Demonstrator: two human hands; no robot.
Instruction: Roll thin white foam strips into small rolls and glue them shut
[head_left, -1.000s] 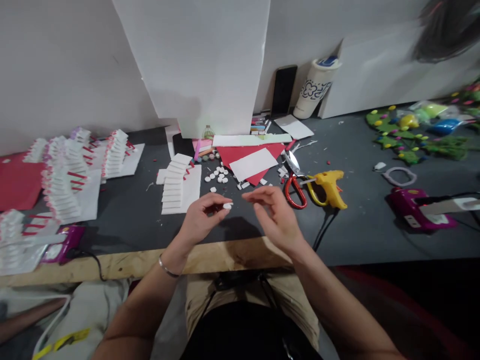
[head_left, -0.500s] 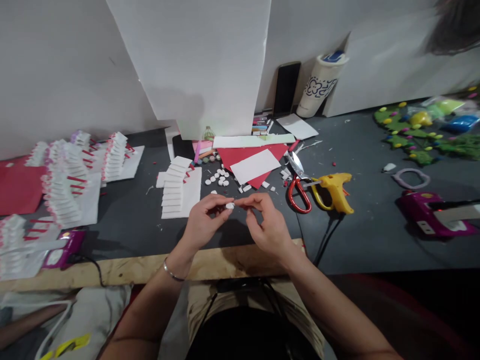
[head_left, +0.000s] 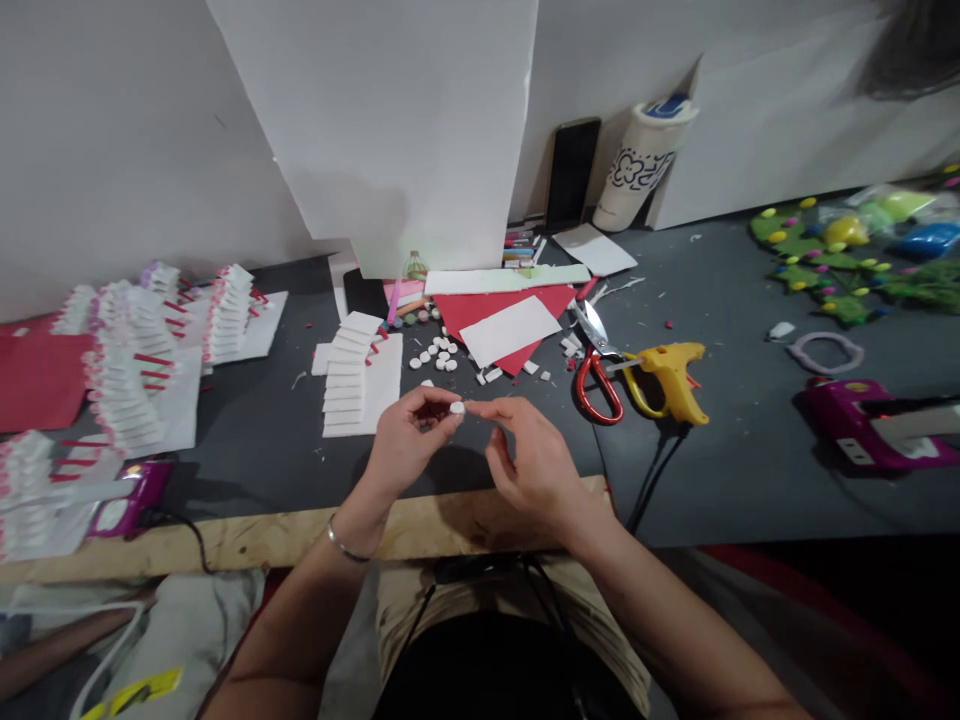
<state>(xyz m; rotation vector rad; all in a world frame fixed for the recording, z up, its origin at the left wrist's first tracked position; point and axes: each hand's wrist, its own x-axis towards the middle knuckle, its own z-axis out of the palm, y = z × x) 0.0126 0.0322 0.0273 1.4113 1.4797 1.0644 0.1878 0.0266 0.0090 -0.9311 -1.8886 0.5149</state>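
Observation:
Between its thumb and index finger, my left hand pinches a small white disc above the near part of the dark table. My right hand has its index fingertip at the disc's right edge, its thumb apart and its other fingers curled; it grips nothing. Beyond the hands, several similar white discs lie in a loose group. Left of them, a fan of folded white strips rests on a white card with small red pieces.
Red-handled scissors and a yellow glue gun lie to the right. White paper covers red paper. Finished-looking stepped paper pieces fill the left. A phone and a tumbler stand against the wall.
The disc has turned in my left fingers, now showing a smooth flat top. My right index finger stays at its edge while the right thumb has shifted slightly left and down.

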